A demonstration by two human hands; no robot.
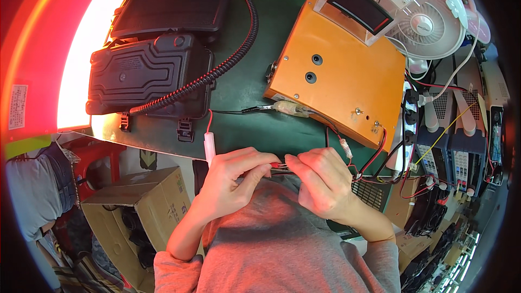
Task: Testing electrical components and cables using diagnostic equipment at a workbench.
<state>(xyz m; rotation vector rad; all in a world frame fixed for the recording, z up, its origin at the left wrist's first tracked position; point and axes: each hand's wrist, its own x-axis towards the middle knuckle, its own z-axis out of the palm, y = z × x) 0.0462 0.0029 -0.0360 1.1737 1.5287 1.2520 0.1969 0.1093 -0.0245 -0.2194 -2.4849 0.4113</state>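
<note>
Left hand (pixel 230 180) and right hand (pixel 325 180) are pinching thin leads (pixel 278 166), fingertips closed, just nearside of the orange box (pixel 336 78). Leads are appearing light, flexible, probably fragile at bare ends; insulation is offering the safer hold.

Plastic-coated wire (pixel 277 166); matt plastic case (pixel 146 78); smooth metal box (pixel 339 78).

- Table (pixel 244 87): dark green
- Wire (pixel 276 166), clock's middle: part red
- Box (pixel 342 76), 2 o'clock: orange, two black dots
- Fan (pixel 423 25), farther out at 2: white
- Case (pixel 141 76), 10 o'clock: black, bendy lines
- Carton (pixel 165 203), 8 o'clock: brown
- Shirt (pixel 277 255), 6 o'clock: gray, red glow
</note>
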